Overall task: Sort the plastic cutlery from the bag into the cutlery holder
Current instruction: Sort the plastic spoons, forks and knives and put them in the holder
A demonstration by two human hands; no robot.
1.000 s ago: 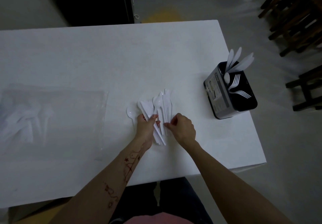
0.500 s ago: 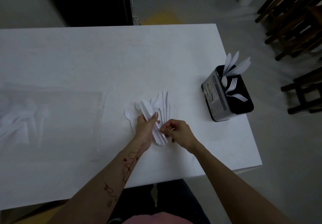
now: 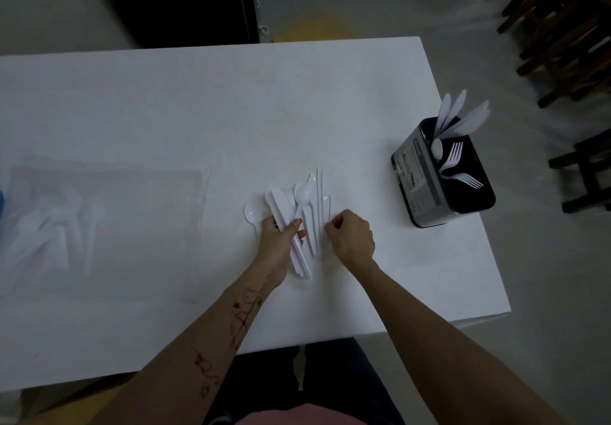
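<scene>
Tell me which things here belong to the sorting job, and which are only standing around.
Belong to the job:
cutlery holder
plastic bag
loose cutlery
knives in the left hand
right hand

Only standing around:
wooden chairs
white table

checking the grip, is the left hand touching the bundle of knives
Touching. The head view shows the left hand with thumb and fingers curled round the bundle of knives.
</scene>
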